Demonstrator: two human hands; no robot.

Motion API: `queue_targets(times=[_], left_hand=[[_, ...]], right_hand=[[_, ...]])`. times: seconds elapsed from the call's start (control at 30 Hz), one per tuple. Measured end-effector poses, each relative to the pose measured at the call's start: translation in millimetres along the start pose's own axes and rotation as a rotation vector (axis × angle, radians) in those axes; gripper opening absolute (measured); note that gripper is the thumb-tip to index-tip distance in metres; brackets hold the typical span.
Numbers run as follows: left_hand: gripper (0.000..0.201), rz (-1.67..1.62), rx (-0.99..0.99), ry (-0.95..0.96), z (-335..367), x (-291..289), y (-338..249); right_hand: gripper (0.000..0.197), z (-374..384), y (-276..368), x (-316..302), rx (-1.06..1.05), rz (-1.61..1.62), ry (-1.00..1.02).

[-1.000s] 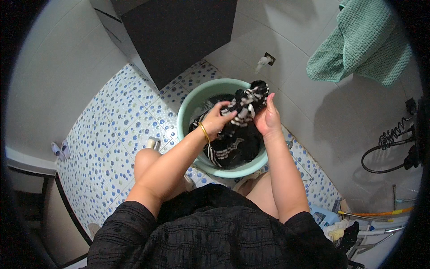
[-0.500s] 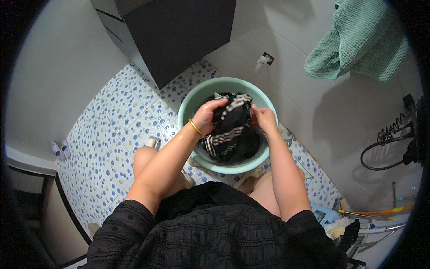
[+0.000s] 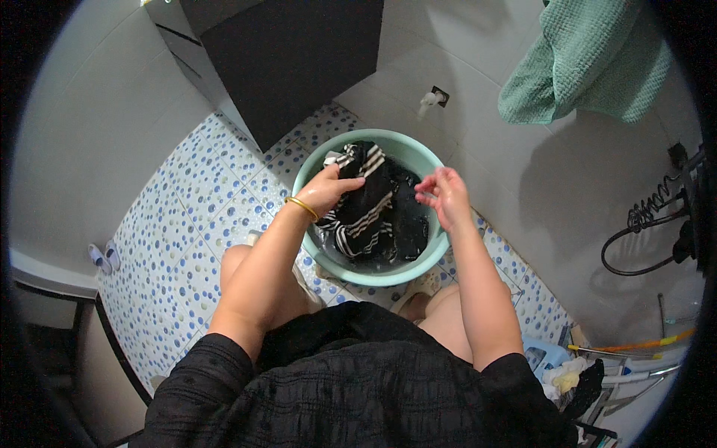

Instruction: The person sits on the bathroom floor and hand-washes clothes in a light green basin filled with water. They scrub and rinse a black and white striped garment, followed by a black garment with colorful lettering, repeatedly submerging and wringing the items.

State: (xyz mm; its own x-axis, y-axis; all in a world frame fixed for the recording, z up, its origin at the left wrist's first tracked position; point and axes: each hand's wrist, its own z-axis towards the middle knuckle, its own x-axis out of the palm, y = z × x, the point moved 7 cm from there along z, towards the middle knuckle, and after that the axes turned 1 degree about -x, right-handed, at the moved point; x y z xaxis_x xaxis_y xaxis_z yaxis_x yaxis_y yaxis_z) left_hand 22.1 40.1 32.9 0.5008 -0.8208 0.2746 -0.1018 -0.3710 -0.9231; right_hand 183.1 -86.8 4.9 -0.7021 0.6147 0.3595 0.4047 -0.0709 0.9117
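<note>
A black garment with white stripes [image 3: 367, 198] lies bunched and wet in a pale green basin [image 3: 379, 281] of dark water. At the garment's left side, my left hand [image 3: 326, 190], with a gold bangle at the wrist, grips the cloth, its thumb stretched across the front; its other fingers are partly hidden. My right hand [image 3: 447, 197] hovers over the basin's right rim, fingers curled loosely apart and nothing in them. More dark cloth is submerged on the right side of the basin, its shape hard to make out.
Beyond the basin stands a dark cabinet [image 3: 291, 63]. A white tap [image 3: 432, 98] juts from the wall, and a green towel [image 3: 590, 67] hangs at the upper right. A coiled hose [image 3: 646, 213] is on the right wall. Slippers [image 3: 104, 257] lie at far left on the dotted tile floor.
My right hand has let go of the garment and moved up and slightly right. My left hand has shifted left with the cloth, which now hangs toward the basin's left side.
</note>
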Motion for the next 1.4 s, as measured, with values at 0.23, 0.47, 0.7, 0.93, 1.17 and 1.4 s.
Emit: queue_targets(times=[0.23,0.47,0.7,0.93,1.17,1.4], left_hand=[[0.036,-0.473,-0.007,0.297,-12,34,1],[0.058,0.858,0.148,0.087,-1,-25,17],[0.037,0.853,-0.035,-0.036,-17,-65,21],[0.09,0.703,-0.05,-0.444,-38,-82,-23],[0.063,1.628,0.43,0.021,-51,-22,-78],[0.028,1.738,0.477,-0.175,-74,-21,-144]], right_hand=[[0.05,-18,-76,42,0.216,-0.248,0.321],[0.029,7,-7,18,-0.112,0.371,0.131],[0.041,-6,36,-47,-0.41,-0.855,-0.247],[0.085,-60,79,-14,-0.422,-0.963,0.009],[0.018,-89,99,-13,-0.785,-1.313,-0.095],[0.03,-56,124,-47,-0.514,-0.112,-0.038]])
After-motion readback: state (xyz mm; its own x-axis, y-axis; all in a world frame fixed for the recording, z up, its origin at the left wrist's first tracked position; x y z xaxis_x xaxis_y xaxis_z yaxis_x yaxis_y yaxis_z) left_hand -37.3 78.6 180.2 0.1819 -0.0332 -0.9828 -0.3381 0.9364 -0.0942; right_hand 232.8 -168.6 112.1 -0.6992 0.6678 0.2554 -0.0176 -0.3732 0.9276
